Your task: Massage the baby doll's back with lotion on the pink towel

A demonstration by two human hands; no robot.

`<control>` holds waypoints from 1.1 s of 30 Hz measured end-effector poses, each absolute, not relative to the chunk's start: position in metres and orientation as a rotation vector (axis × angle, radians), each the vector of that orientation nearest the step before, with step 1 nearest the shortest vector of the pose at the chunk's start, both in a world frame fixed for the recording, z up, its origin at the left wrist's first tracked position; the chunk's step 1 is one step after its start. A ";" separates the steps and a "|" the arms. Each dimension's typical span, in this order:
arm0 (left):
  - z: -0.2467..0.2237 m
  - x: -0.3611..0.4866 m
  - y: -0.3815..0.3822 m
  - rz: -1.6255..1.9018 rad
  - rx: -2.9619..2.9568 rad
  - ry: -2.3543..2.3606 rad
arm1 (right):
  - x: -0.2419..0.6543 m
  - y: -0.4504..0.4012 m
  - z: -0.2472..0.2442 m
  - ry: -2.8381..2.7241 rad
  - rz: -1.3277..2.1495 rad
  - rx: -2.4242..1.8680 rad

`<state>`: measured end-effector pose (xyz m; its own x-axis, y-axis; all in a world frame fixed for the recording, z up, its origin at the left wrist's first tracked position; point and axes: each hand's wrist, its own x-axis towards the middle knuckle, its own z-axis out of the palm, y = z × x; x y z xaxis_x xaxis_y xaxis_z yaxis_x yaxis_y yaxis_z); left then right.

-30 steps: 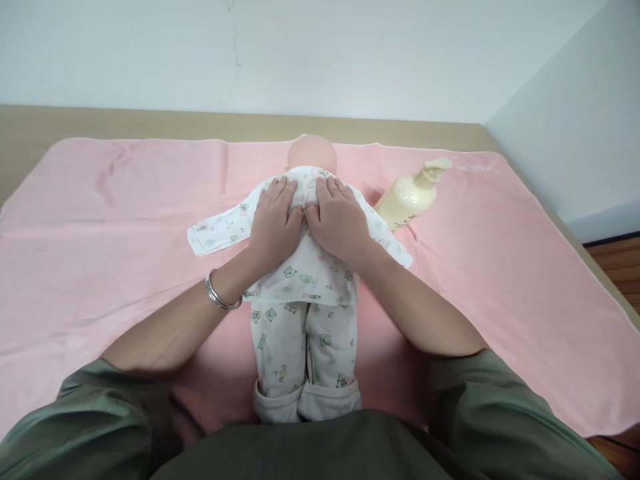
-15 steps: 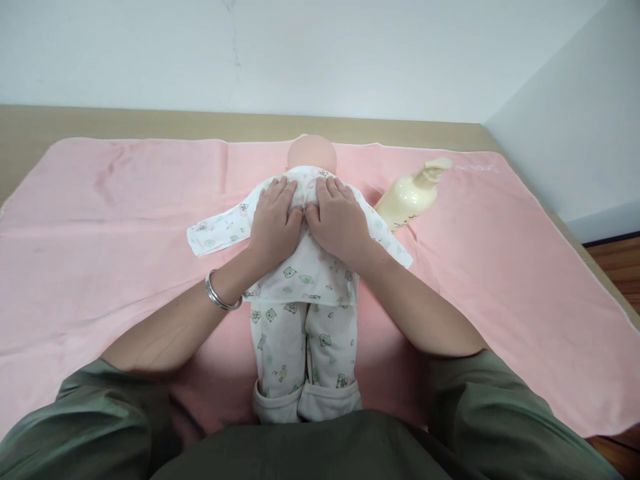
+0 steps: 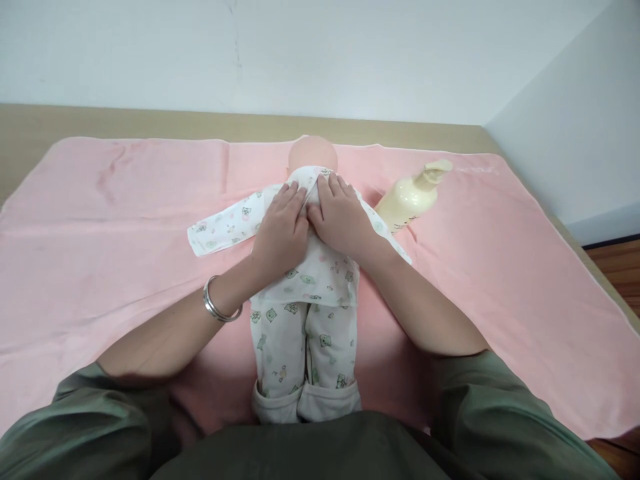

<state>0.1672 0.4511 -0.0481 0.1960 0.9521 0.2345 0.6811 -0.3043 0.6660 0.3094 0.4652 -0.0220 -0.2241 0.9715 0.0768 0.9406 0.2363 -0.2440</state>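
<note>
A baby doll (image 3: 313,155) lies stretched out, head away from me, its face out of sight. It wears a white printed top (image 3: 327,283) and matching trousers (image 3: 327,340) with turned-up cuffs. My left hand (image 3: 283,230) rests flat on the left and middle of the doll's upper back, fingers extended toward its head. Beside it, my right hand (image 3: 343,217) lies flat on the right of the upper back, its thumb close to the left hand. Both hands are open and press on the cloth, which wrinkles between them.
A pink blanket (image 3: 120,253) is spread under the doll on a wooden table (image 3: 150,122). Right of the doll lies a cream pump bottle (image 3: 407,200), tilted with its pump pointing away. A white wall (image 3: 350,60) stands behind the table.
My left hand has shifted slightly right, toward the middle of the doll's back, and the cloth there has bunched. My right hand has hardly moved.
</note>
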 end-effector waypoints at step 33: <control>-0.058 0.156 0.475 0.868 2.093 1.592 | 0.307 0.448 -0.012 -2.295 0.203 -1.674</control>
